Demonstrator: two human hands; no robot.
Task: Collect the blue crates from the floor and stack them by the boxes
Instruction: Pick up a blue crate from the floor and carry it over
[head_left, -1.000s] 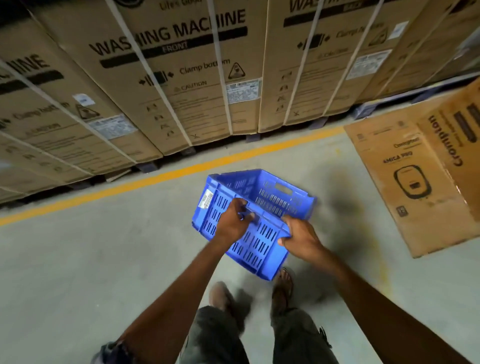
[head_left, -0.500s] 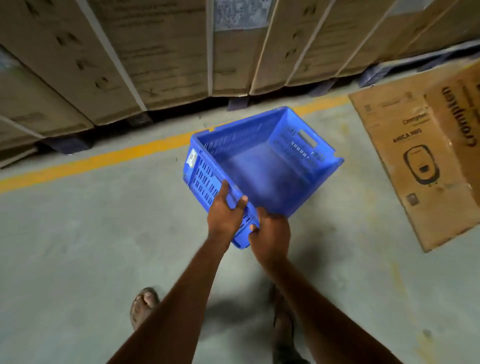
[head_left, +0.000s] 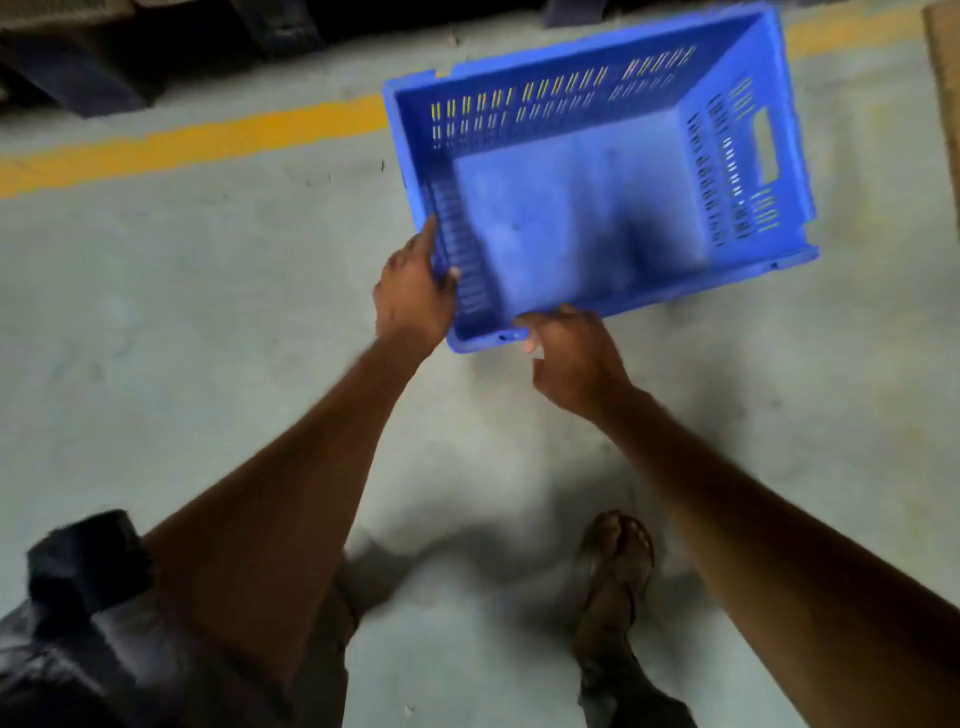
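Observation:
A blue slotted plastic crate (head_left: 582, 208) fills the upper middle of the view, mouth up and empty, low over the grey floor; whether it touches the floor I cannot tell. My left hand (head_left: 413, 291) grips its near left wall, thumb inside and fingers along the rim. My right hand (head_left: 571, 353) holds the near rim at the crate's front corner, fingers curled under the edge. The boxes are almost out of view at the top.
A yellow floor line (head_left: 208, 140) runs across behind the crate. Dark pallet feet (head_left: 78, 78) stand at the top left under the boxes. A cardboard box edge (head_left: 945, 104) shows at the far right. My sandalled foot (head_left: 618, 556) stands below my hands.
The crate has gone forward and down toward the yellow line and now sits level with its mouth up. My view has tilted down, so the boxes have left the frame.

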